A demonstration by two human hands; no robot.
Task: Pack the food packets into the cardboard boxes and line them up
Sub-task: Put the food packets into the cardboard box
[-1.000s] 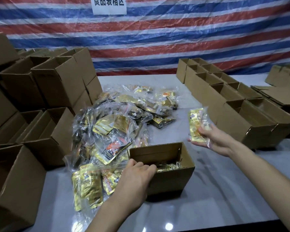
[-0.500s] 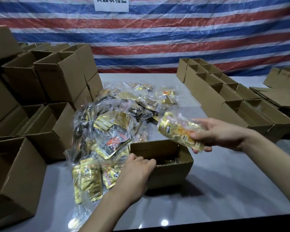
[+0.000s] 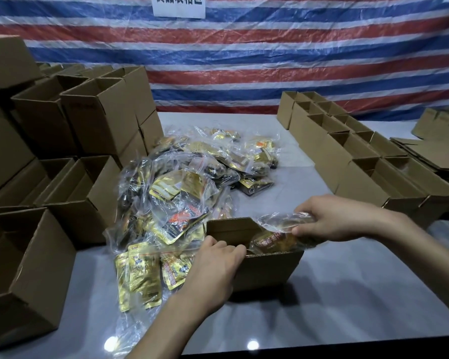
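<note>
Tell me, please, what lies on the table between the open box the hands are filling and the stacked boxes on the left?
In the head view, a pile of food packets in clear bags fills the stretch between the open box and the stacked boxes.

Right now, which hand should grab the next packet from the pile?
Left, probably. The left hand rests on the open brown cardboard box beside the pile of gold plastic food packets; the right hand is busy pushing a packet in.

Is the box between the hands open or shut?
Open: the box has no top cover, and the right hand lowers a packet inside.
</note>
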